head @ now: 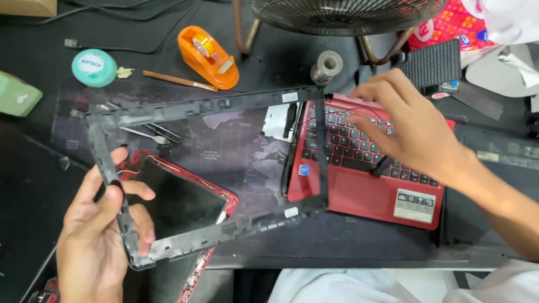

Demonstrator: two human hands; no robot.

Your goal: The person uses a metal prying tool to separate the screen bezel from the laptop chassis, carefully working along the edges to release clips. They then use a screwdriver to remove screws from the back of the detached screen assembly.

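With the left hand (104, 224) fingers pinched on the thin black screen bezel (208, 106), keep it level, while the open, empty right hand (404, 126) hovers over the red laptop base (365, 191).

Matt black plastic bezel frame (224, 106), glossy red laptop base (359, 193), shiny orange plastic tape dispenser (209, 56)

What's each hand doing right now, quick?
Left hand: closed on the black screen bezel frame, gripping its left side.
Right hand: open, fingers spread above the red laptop keyboard, holding nothing.
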